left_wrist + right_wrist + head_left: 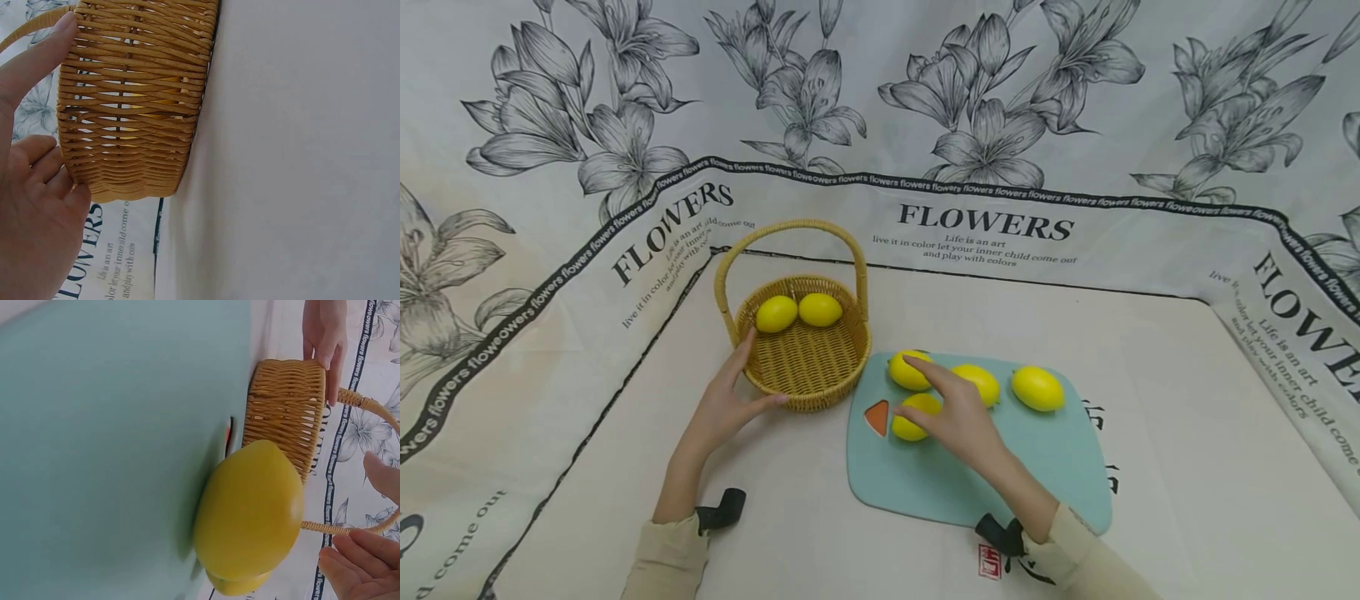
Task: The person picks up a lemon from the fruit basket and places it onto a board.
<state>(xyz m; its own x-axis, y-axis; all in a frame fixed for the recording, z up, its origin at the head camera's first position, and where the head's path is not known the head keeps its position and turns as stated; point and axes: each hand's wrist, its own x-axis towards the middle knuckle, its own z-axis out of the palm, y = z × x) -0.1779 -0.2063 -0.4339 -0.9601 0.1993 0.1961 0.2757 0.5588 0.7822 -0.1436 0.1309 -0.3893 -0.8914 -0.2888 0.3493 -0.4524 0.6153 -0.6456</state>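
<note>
Near the middle, right hand (961, 414) is spread over a smooth yellow oval lemon (909, 429), left end of a pale-blue rounded board (925, 487); left hand (725, 404) touches a round tan wicker basket (822, 395), fingers spread. Lemon's probably light, firm, slippery-ish, so grab its middle.

— "Count's on! What've you got?"
— "From my remote seat, I'm seeing six lemons (1037, 388): two by one basket (805, 358)'s far rim, four toward one board (917, 483)'s far edge!"
— "More?"
— "One left hand (724, 407), one right hand (962, 417)!"
</note>
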